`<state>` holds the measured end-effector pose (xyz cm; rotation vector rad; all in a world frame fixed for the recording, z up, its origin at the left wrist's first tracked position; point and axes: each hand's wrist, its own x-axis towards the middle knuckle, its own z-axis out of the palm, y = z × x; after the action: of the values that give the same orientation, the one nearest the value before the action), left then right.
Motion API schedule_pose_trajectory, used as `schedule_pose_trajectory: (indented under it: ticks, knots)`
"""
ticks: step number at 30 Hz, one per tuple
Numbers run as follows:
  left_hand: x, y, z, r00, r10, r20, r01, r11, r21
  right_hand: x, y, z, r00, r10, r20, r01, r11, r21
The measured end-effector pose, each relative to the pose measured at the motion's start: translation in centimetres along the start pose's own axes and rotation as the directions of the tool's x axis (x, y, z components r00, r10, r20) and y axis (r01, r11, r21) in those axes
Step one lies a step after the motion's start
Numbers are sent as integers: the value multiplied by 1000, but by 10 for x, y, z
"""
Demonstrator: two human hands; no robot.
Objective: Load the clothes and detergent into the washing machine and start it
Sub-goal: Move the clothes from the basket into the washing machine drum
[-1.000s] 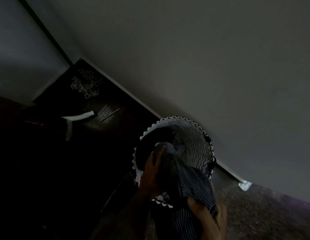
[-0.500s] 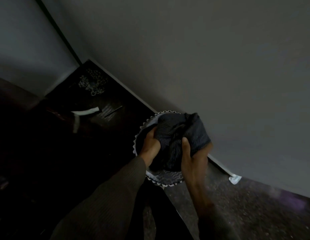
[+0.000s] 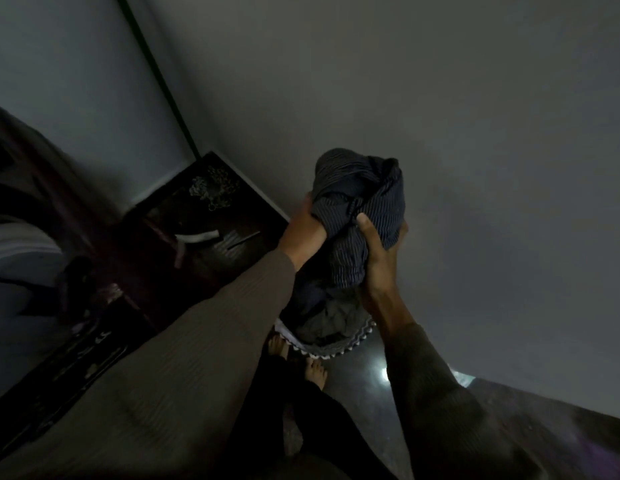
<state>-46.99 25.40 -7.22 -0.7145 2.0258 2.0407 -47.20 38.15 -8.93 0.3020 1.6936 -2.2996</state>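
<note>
The room is dim. At the left, a pale wall (image 3: 76,98) meets a grey wall (image 3: 474,116) at a corner. Below it a dark brown surface (image 3: 152,271) bears a tangled chain (image 3: 213,187) and a white strip (image 3: 197,236). The left hand (image 3: 303,233) and right hand (image 3: 377,261), close together, clutch the bundled striped clothes (image 3: 357,202) above the basket (image 3: 324,351), near bare feet (image 3: 315,370). Speckled floor (image 3: 530,424) lies at the right.

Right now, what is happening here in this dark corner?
A person holds a bunched dark blue pinstriped garment, the left hand and the right hand curled around it, above a round grey laundry basket with white zigzag trim. Other dark clothes lie in the basket. No washing machine is in view.
</note>
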Motion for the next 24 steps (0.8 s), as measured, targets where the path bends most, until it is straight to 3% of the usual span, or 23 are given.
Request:
schedule_pose_trajectory:
  ticks: [2, 5, 7, 8, 11, 13, 16, 18, 22, 24]
  knots:
    - [-9, 20, -2, 979, 167, -118, -145, 973, 178, -3, -18, 12, 1000, -5, 4, 5, 997, 80]
    - [-35, 35, -14, 822, 388, -417, -273, 911, 309, -4, -46, 32, 1000, 1, 13, -3, 985, 172]
    - [-51, 36, -25, 779, 356, -517, -285, 934, 214, -5, -66, 44, 997, 36, 71, -56, 952, 300]
    - [-56, 34, -31, 805, 281, -522, -260, 959, 116, -7, -78, 48, 994, 58, 98, -91, 924, 372]
    - [-65, 22, -44, 942, -97, -322, 23, 974, -227, -15, -109, 58, 981, 56, 183, -154, 803, 576]
    - [-71, 12, -49, 942, -311, -123, 218, 851, -478, -26, -127, 69, 971, 66, 228, -197, 763, 615]
    - [-79, 11, -56, 973, -216, 86, 203, 608, -767, -42, -141, 85, 950, 158, 269, -303, 671, 677]
    - [-87, 25, -61, 981, -116, 157, 193, 469, -862, -50, -139, 94, 930, 212, 300, -365, 627, 689]
    - [-113, 56, -79, 995, -5, 95, 88, 435, -896, -78, -129, 125, 896, 193, 400, -427, 623, 656]
    - [-129, 64, -99, 999, 20, 40, 26, 449, -893, -85, -118, 136, 899, 225, 375, -424, 662, 618]
